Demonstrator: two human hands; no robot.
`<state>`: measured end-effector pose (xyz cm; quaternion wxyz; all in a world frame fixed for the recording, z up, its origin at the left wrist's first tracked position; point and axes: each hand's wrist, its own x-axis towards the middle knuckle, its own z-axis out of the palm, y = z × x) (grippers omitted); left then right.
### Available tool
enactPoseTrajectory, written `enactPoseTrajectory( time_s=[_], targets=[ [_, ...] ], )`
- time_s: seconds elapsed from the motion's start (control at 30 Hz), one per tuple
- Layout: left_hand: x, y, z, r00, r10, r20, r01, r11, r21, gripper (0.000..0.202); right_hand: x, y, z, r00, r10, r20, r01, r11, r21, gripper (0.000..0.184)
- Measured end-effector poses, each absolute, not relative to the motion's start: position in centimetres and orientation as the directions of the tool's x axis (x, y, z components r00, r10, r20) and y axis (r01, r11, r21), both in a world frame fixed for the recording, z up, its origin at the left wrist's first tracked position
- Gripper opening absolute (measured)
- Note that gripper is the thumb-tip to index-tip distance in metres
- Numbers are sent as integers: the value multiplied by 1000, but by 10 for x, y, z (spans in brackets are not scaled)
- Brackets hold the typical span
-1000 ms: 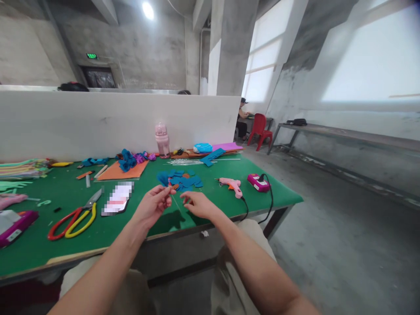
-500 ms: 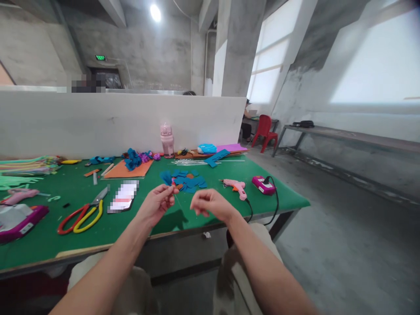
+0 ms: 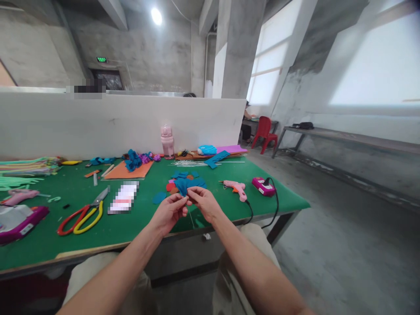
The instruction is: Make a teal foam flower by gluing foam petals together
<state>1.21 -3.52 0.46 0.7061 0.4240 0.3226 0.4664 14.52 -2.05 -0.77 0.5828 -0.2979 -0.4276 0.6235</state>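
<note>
A blue paper flower (image 3: 182, 187) on a thin pale stem is pinched at its base between the fingertips of my left hand (image 3: 171, 213). My right hand (image 3: 204, 202) meets it from the other side, thumb and fingertips closed on the flower's lower edge. The stem slants down below both hands. Behind the flower lie blue paper pieces (image 3: 199, 182), partly hidden by it. A loose blue piece (image 3: 159, 197) and a red round piece (image 3: 170, 187) rest just left of the flower.
To the right lie a pink glue gun (image 3: 236, 188) and a magenta power strip (image 3: 263, 186) with black cords. Scissors (image 3: 83, 216) and a phone (image 3: 124, 197) lie left. A pink bottle (image 3: 167, 142), wires (image 3: 190, 163) and orange sheets (image 3: 127, 169) stand or lie farther back.
My right hand has moved left and closed on the flower beside my left hand. My left hand has shifted right and slightly down with the flower, uncovering pieces on the table.
</note>
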Motion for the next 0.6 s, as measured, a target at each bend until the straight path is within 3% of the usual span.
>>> enactPoseTrajectory(
  time_s=[0.6],
  targets=[
    [13, -35, 3, 366, 929, -49, -403, 206, 892, 20, 144, -22, -7, -179, 973, 146, -514, 34, -857, 24]
  ],
)
